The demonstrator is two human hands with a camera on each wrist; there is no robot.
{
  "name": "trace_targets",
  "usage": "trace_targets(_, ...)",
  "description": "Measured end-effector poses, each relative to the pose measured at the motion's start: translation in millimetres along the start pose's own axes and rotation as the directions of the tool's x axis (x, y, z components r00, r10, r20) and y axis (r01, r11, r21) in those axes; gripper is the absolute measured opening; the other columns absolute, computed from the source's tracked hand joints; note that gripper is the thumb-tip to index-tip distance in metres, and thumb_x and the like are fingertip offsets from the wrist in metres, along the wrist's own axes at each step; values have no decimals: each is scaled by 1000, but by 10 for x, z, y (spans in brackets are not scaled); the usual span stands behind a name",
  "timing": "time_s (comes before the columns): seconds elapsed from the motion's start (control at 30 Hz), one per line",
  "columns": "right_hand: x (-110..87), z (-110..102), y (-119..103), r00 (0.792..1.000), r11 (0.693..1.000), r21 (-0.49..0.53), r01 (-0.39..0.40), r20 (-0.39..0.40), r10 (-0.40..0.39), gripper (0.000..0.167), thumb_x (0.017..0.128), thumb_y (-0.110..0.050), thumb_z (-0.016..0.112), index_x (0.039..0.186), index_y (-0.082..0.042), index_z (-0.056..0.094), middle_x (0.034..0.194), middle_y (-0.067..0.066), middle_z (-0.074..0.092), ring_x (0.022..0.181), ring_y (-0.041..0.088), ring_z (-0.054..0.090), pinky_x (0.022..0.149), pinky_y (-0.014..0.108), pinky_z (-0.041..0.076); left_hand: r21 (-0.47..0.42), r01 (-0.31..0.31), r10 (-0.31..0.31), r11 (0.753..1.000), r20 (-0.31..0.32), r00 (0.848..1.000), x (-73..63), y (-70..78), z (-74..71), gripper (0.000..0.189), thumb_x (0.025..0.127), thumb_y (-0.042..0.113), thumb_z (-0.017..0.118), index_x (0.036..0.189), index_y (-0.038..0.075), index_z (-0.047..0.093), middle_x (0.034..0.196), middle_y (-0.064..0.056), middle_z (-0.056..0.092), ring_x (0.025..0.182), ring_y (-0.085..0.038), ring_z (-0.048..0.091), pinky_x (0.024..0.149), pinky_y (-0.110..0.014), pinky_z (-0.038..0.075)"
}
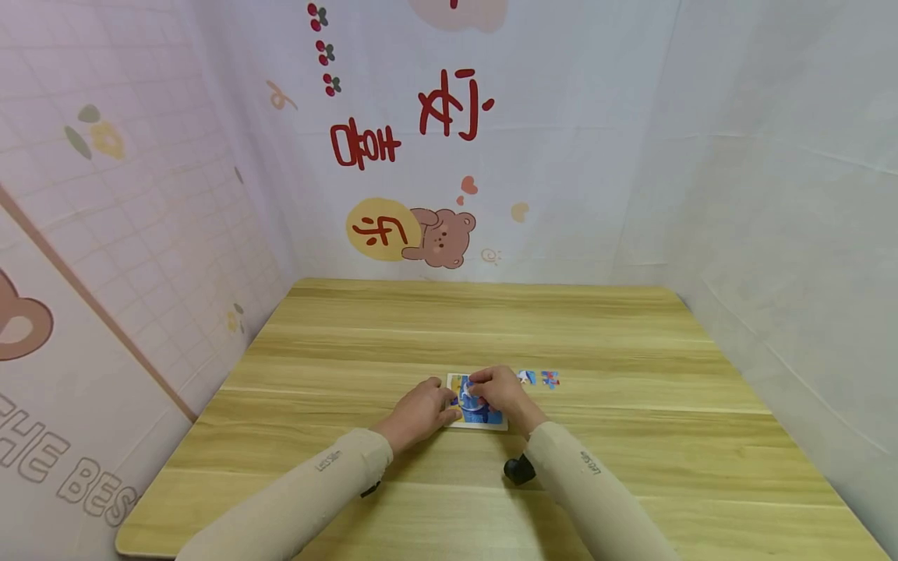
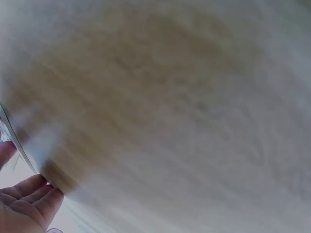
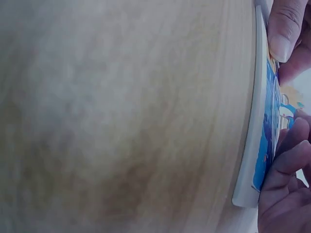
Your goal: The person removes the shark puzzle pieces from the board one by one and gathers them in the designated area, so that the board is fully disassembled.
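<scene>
A small jigsaw puzzle board (image 1: 484, 426) with a white rim and a blue, colourful picture lies on the table in front of me. At its left side, my left hand (image 1: 419, 413) rests with the thumb on the picture near the front corner and fingers along the edge. Over the picture, my right hand (image 1: 500, 392) pinches a small blue-and-white puzzle piece (image 3: 286, 112) between thumb and fingers. The right wrist view shows both hands close together above the board; the right fingers partly hide the piece.
Just right of the board lie two loose puzzle pieces, one blue and white (image 1: 528, 377), the other blue and red (image 1: 550, 379). The wooden table (image 1: 631, 467) reaches back to a printed white curtain (image 1: 575, 195). A black wrist device (image 1: 519, 471) hangs below the right sleeve.
</scene>
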State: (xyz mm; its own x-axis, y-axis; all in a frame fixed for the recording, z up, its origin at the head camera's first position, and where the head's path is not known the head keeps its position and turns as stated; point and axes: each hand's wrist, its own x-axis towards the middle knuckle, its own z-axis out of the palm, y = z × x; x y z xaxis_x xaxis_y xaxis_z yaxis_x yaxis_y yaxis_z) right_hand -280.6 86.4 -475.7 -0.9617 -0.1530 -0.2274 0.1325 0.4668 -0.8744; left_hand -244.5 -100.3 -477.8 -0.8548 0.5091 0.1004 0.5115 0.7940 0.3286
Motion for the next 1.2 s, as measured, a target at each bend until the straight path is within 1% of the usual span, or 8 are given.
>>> trace_targets(0.13,22,27,24,998,999,-23,25,-49,-26,10,93,-9,68,98,-4,75,69,4,63,56,12,53,46,23,40,-2,8,-8,1000,1,1000,1,-8,1,36,95,31,68,115,1,70,95,-6,56,80,-16,51,77,-37,49)
trace_targets(0.23,34,34,22,997,999,-21,35,-72,-36,9,94,-13,68,94,-7,74,71,4,63,57,13,54,48,24,41,-1,7,-7,1000,0,1000,7,-11,10,37,95,32,68,116,1,70,94,-5,56,79,-15,50,76,-35,49)
trace_targets(0.4,20,4,-55,998,994,105,34,-57,-28,11,98,-14,64,99,-5,70,89,11,68,71,18,65,55,26,48,-9,7,-7,1000,2,1000,16,-18,26,37,96,31,68,117,2,70,95,-5,57,81,-16,52,77,-35,49)
trace_targets(0.53,17,-14,-72,999,986,164,29,-20,-26,11,97,-10,63,102,-1,69,93,13,69,72,20,70,57,28,53,-14,8,-8,1000,-6,1000,9,-20,19,35,95,30,68,116,1,71,98,-8,59,83,-17,54,79,-37,50)
trace_targets(0.77,17,-33,-32,999,988,149,44,-22,-41,12,96,-9,63,105,-2,68,90,9,69,67,18,68,54,27,48,-18,5,-5,1000,-6,1000,2,-5,10,35,95,29,68,115,0,70,97,-8,57,81,-18,52,78,-38,49)
trace_targets(0.87,9,-51,-13,998,989,139,53,-25,-50,14,97,-10,62,107,-3,68,91,8,69,68,18,68,55,28,49,-24,7,-8,1000,-2,1000,-5,3,0,35,95,29,68,115,0,70,98,-9,58,81,-18,52,78,-38,49)
trace_targets(1.03,-5,-107,21,999,990,135,36,-45,-31,16,99,-14,60,110,-6,69,96,7,67,73,18,65,60,29,49,-38,10,-10,999,0,1000,-12,10,-12,36,96,29,68,116,-1,70,97,-8,57,80,-17,51,77,-38,49)
trace_targets(1.2,-7,-173,47,998,990,141,27,-65,-18,18,99,-14,61,112,-5,69,100,6,67,74,18,64,62,28,48,-36,14,-14,999,-6,1000,-13,2,-10,36,95,29,68,115,-1,70,103,-12,59,88,-22,57,84,-41,50)
